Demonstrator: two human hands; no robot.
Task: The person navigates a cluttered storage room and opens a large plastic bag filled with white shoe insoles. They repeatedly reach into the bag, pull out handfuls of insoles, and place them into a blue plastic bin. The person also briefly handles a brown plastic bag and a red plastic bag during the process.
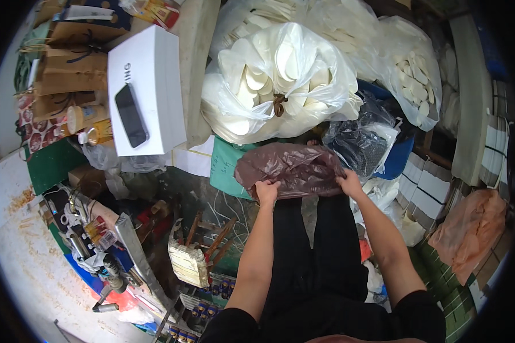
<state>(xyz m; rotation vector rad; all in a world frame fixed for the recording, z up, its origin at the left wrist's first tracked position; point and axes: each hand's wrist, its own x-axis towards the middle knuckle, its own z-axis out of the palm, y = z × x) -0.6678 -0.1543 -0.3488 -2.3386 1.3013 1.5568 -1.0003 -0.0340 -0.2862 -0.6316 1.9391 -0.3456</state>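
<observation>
A dark maroon plastic bag (292, 168) is spread between my two hands, low in front of my legs. My left hand (267, 191) pinches its near left edge. At the right end, my right hand (349, 184) grips the edge of the same bag. What lies inside the bag, if anything, does not show. Just beyond it sits a large clear plastic bag (277, 68) full of flat white oval pieces, tied with a brown cord. A teal green bag or cloth (229, 166) lies left of the maroon bag, and a black plastic bag (363, 131) lies to its right.
A white box (143, 94) with a phone on top stands to the left. Tools (91, 240) crowd a bench at the lower left, near a small wooden stool (191, 263). Bundled white stacks (423, 183) and an orange plastic bag (469, 231) are at the right.
</observation>
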